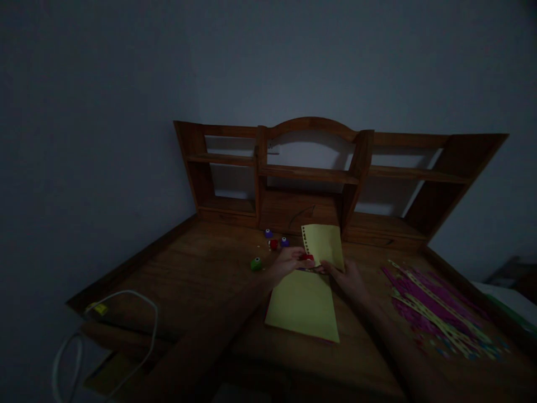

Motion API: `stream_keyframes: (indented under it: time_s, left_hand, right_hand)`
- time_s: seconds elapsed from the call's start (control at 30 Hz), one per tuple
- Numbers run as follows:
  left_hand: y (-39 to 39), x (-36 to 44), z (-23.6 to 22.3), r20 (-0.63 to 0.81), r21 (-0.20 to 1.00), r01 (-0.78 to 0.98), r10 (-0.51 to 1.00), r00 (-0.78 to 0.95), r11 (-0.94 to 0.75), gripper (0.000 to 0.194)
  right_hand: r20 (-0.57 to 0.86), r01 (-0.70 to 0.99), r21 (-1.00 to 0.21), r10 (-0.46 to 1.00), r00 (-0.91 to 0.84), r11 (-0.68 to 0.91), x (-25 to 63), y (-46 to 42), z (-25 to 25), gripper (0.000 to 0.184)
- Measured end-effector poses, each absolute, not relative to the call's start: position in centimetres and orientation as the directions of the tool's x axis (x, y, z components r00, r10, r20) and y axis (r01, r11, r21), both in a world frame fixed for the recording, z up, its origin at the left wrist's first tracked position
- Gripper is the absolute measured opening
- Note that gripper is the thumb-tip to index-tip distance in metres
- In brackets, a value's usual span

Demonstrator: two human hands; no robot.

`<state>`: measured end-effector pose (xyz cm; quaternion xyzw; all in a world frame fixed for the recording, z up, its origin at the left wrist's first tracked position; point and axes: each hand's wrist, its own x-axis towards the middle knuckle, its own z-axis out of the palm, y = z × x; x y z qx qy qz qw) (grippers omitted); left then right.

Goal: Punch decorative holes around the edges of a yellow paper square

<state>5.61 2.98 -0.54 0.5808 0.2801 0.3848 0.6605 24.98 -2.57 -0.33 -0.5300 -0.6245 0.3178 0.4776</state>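
Observation:
My left hand (290, 261) is closed around a small red craft punch (309, 257), which sits at the lower left edge of a yellow paper sheet (325, 243). A row of punched holes runs down that sheet's left edge. My right hand (342, 278) pinches the sheet's bottom edge and holds it up, tilted. Beneath both hands a yellow pad of paper (302, 307) lies on the desk. Left of my left hand are a green punch (255, 264), two purple punches (268, 233) (285, 242) and a red one (273, 244).
Pink and yellow paper strips with holes (432, 302) and small cut bits lie in a heap at the right. A wooden shelf unit (308, 173) stands along the back of the desk (201, 257). A white cable (156, 319) loops over the left front edge.

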Motion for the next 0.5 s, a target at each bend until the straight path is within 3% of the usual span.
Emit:
stream_keyframes:
  time_s: [0.5]
  left_hand:
    - [3.41, 5.80, -1.35, 0.069, 0.979, -0.197, 0.829, 0.555, 0.051, 0.050]
  right_hand:
    - [0.254, 0.316, -0.923, 0.964, 0.080, 0.217, 24.80, -2.61, 0.06, 0.033]
